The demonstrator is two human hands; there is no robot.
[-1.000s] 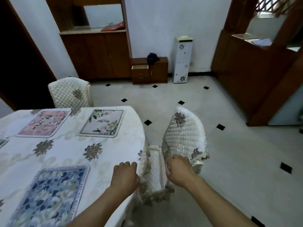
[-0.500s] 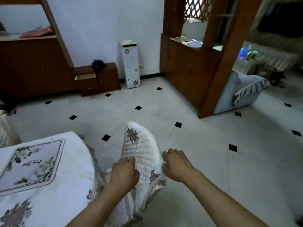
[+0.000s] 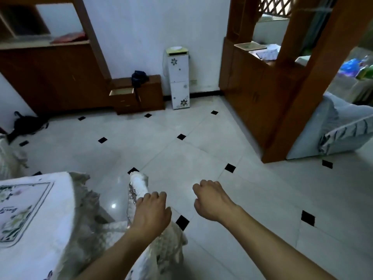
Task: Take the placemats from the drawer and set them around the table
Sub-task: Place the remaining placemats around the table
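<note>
A floral placemat (image 3: 18, 211) lies on the table (image 3: 60, 201), which has a white cloth and fills the lower left corner. My left hand (image 3: 151, 213) is closed over the back of a white quilted chair (image 3: 139, 185), seen edge-on beside the table. My right hand (image 3: 211, 199) hangs over the floor to the right of the chair, fingers curled with nothing in them. Across the room, a low brown cabinet has its top drawer (image 3: 122, 91) pulled open.
A white floral floor cabinet (image 3: 178, 81) stands against the far wall. A wooden partition (image 3: 282, 93) and a grey sofa (image 3: 339, 130) are on the right. A dark bag (image 3: 26, 124) lies on the floor at far left. Another covered chair (image 3: 10, 158) is at the left edge.
The view has swung right, away from the table. My left hand moved from the table edge onto the chair back. My right hand let go of the chair, which now sits edge-on by the table.
</note>
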